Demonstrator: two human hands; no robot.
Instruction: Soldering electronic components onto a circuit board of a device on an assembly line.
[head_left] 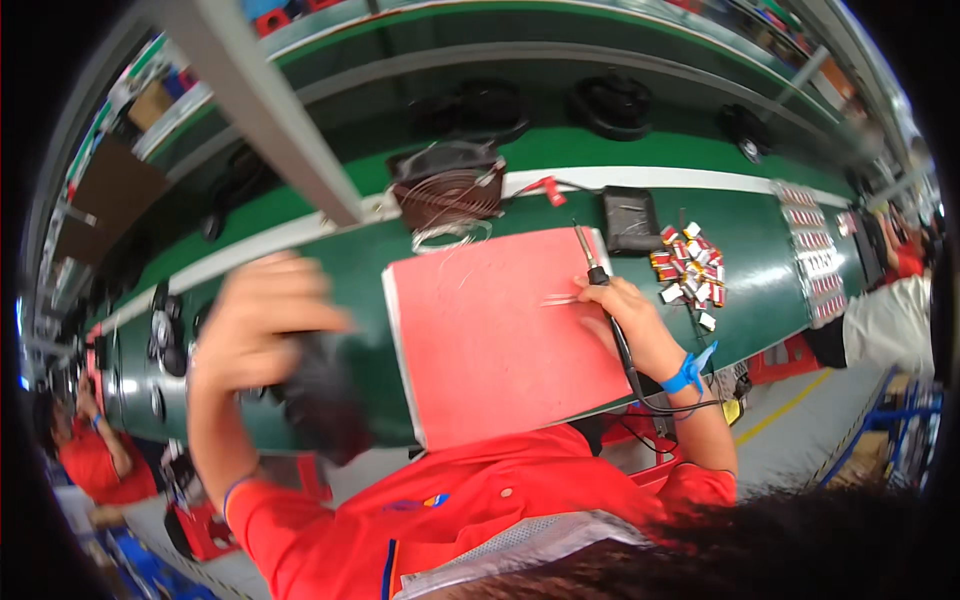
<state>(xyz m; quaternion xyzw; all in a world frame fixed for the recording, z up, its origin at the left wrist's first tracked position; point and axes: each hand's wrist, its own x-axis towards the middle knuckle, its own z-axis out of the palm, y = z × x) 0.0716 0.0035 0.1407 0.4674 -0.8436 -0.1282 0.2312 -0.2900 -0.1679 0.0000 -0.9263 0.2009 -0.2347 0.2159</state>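
My right hand (pixel 630 315) is closed around a soldering iron (pixel 600 275), its metal tip pointing up and away from me. Near its fingertips, thin pale wires (pixel 560 300) lie across a pink mat (pixel 500 350). Left of the mat, my left hand (pixel 265 320) is smeared by motion, so its fingers cannot be made out. Just below that hand is a blurred black object (pixel 325 400) near the table's front edge; whether the hand grips it is unclear.
Beyond the mat sit a brown box with coiled wire (pixel 450 190) and a black tray (pixel 630 220). Small red and white parts (pixel 690 265) are piled on the right, near packed strips (pixel 812 250). A metal post (pixel 260 100) rises at left. Other people work at both sides.
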